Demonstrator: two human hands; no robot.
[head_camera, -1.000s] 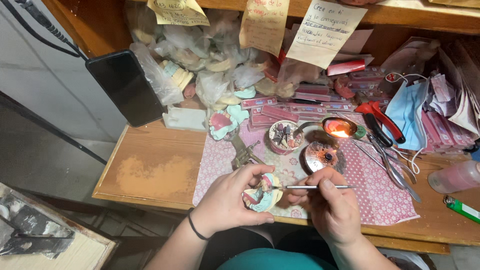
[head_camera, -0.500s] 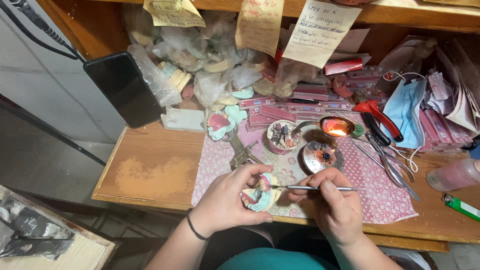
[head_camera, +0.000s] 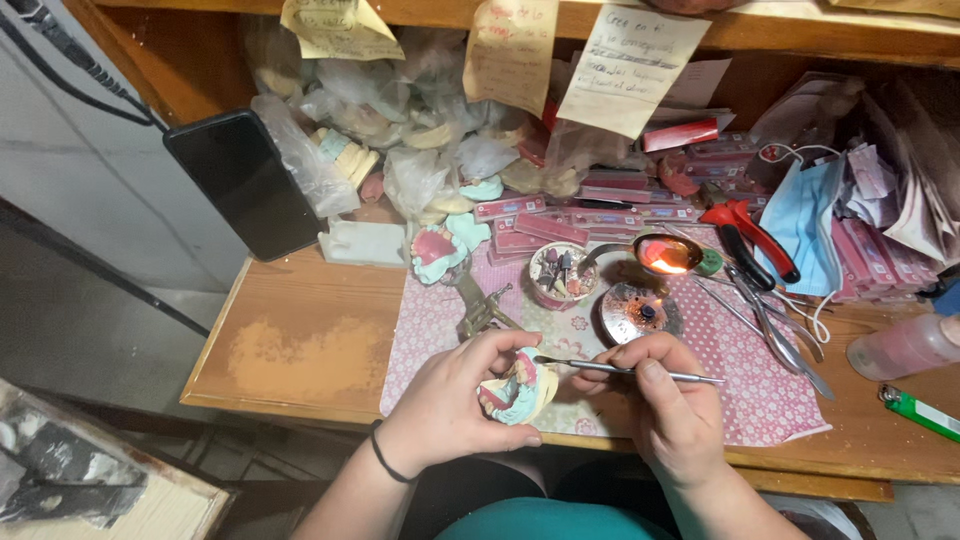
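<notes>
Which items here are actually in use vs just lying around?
In use:
- left hand holds a small pink and teal model
- right hand holds a thin metal tool, tip at the model
- small burner and spoon over it, glowing

Lying about:
- black phone
- red-handled pliers
- blue face mask
- green lighter
- paper notes

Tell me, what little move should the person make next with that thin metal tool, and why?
Probably ease the tool tip a little further along the small model. The right hand holds it pen-like with its tip right at the model, which the left hand cradles above the pink mat.
</notes>
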